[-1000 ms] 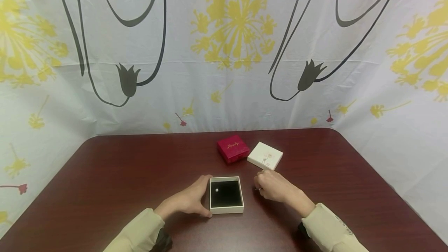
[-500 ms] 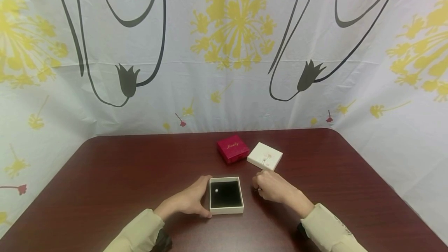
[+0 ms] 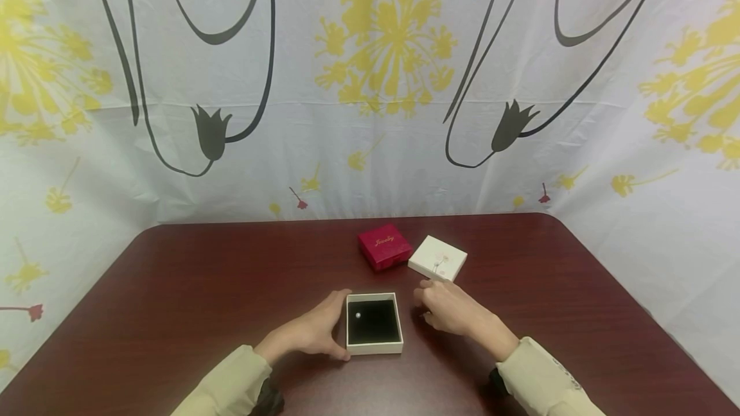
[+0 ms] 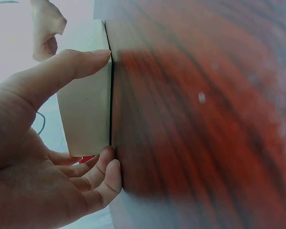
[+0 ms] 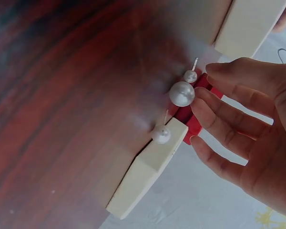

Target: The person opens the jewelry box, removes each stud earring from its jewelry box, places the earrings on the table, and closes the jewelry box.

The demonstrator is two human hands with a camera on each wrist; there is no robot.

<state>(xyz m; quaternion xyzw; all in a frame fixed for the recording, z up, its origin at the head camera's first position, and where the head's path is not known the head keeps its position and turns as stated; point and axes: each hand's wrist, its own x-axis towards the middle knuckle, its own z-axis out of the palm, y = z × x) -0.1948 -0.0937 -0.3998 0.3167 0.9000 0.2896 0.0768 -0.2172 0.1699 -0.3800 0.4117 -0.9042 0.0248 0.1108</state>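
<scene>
A shallow white box [image 3: 374,348] with a black insert stands on the table, one small pearl [image 3: 358,315] at the insert's left. My left hand [image 3: 312,327] holds this box by its left side, thumb at the near corner and fingers at the far one. Right of the box, my right hand [image 3: 452,308] reaches low with fingers bent and tips apart. In the right wrist view its fingertips are right at a large pearl [image 5: 182,93] and a smaller pearl stud [image 5: 190,76] with a thin post. A second pearl stud [image 5: 161,134] shows nearby. The head view hides these behind the hand.
Behind the hands, a red jewelry box [image 3: 385,246] with gold lettering lies beside a white flower-printed lid [image 3: 437,258], which is close to the right knuckles. The dark red tabletop [image 3: 220,275] ends at a patterned cloth backdrop [image 3: 370,146].
My right hand has shifted slightly left and its fingertips reach out a little more. The small item seen earlier at them in the head view is hidden now. The left hand stays still.
</scene>
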